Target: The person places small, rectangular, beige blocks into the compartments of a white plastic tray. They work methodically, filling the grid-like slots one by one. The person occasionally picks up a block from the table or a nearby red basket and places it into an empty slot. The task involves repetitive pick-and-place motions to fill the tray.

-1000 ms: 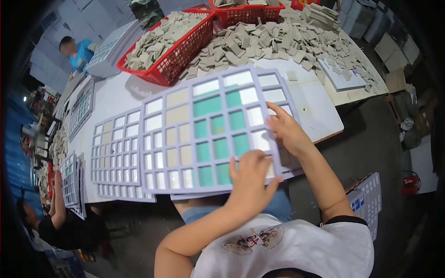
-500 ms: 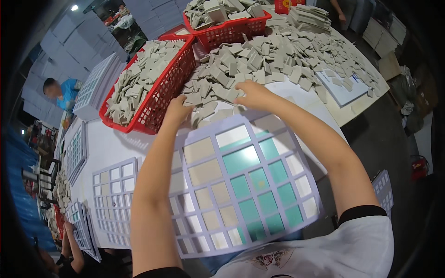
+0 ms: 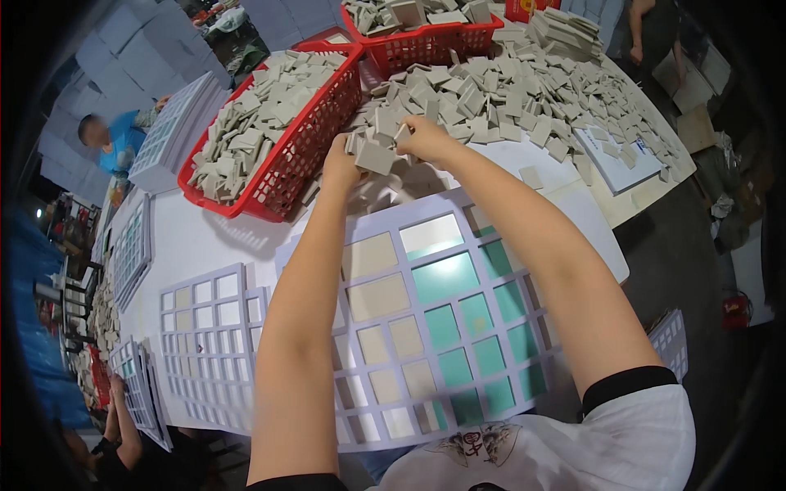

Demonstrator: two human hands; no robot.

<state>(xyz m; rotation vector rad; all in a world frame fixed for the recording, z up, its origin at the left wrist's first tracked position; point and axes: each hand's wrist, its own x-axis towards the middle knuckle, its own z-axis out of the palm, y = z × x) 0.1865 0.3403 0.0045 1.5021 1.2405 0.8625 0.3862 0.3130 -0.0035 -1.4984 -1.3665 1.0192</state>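
Beyond the near tray, both of my hands are raised in front of the tile heap. My left hand (image 3: pixel 341 166) is closed on several beige-grey tiles (image 3: pixel 375 158), one large square face turned toward me. Close beside it, my right hand (image 3: pixel 427 139) is pinched at the edge of a tile, partly hidden by the fingers. Under my forearms lies a lavender grid tray (image 3: pixel 419 308). Beige tiles (image 3: pixel 377 297) fill some of its cells, while teal and white show in others. Behind my hands spreads a big heap of loose tiles (image 3: pixel 483 102).
A red basket (image 3: pixel 307 151) full of tiles stands left of the heap, with another red basket (image 3: pixel 426 45) behind it. More grid trays (image 3: pixel 205 327) lie to the left. A white-blue box (image 3: pixel 618 164) rests at right. Other people work at far left and upper right.
My hands have come up from the near edge of the heap and closer together, now with tiles in them. The view has shifted slightly. A person at upper right shows more.
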